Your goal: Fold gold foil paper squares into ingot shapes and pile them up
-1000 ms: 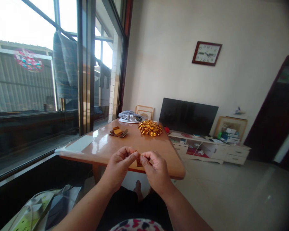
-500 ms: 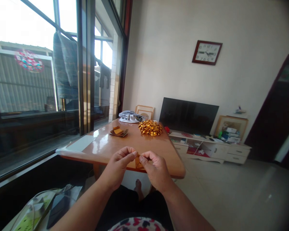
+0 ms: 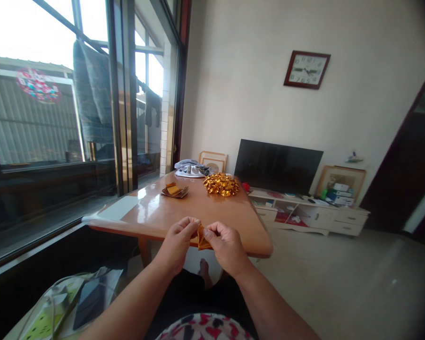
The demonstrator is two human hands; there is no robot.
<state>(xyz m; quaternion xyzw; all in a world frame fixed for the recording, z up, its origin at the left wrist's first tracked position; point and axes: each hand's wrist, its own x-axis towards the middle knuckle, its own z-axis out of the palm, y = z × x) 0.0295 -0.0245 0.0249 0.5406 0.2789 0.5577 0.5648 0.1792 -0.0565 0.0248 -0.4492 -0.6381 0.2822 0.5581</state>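
A small piece of gold foil paper (image 3: pixel 203 241), partly folded, is pinched between my two hands above the near edge of the table. My left hand (image 3: pixel 179 241) grips its upper left part with thumb and forefinger. On the other side, the thumb and fingers of my right hand (image 3: pixel 225 243) close on its right part. My fingertips hide some of the folds. Farther back on the table lies a stack of flat gold-brown paper sheets (image 3: pixel 174 190). To its right is a heap of shiny folded gold foil pieces (image 3: pixel 221 184).
The brown table (image 3: pixel 194 208) has folded clothes (image 3: pixel 191 168) at its far end and a white sheet (image 3: pixel 120 208) at its left. A low white cabinet and a television (image 3: pixel 278 165) stand beyond. A power strip (image 3: pixel 44 318) with cables lies at lower left.
The foil paper between my hands has turned and now shows a more folded, shinier face. Both hands stay close together in nearly the same place. The view has shifted slightly.
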